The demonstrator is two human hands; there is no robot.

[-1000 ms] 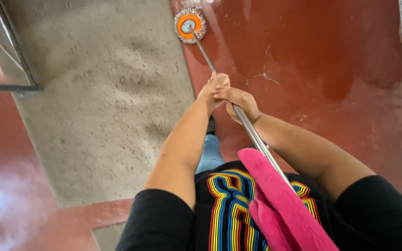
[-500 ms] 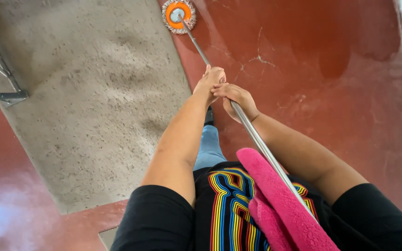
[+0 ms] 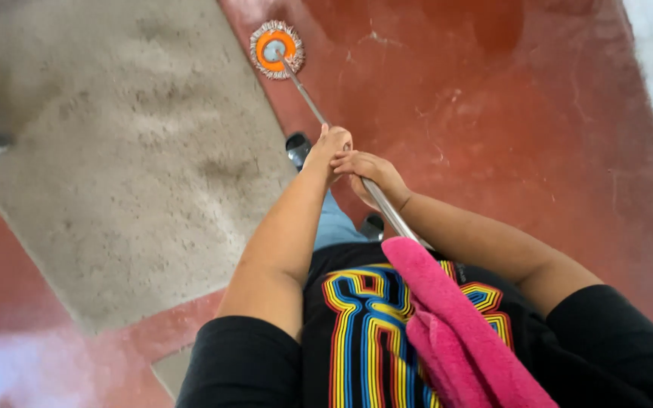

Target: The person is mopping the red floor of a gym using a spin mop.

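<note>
Metal mop handle [image 3: 319, 113] is gripped by both hands, one just behind the other: left hand [image 3: 329, 145] wrapped around the pole further along, right hand [image 3: 370, 171] closed on it nearer the body, the two touching. Pole runs from the torso out to the far left, ending at the round mop head [image 3: 276, 49], orange disc with a pale fringe, lying flat on the red floor [image 3: 508, 128] right at the edge of the grey speckled strip [image 3: 130, 174]. Pink towel [image 3: 447, 317] hangs over the right shoulder, close beside the pole's near end. Judgement: to mop well, keep the head flat, press lightly through the forward hand, steer with the rear hand, and overlap passes along the border. One shoe [image 3: 298, 147] shows just left of the hands; keep strokes clear of it.
</note>
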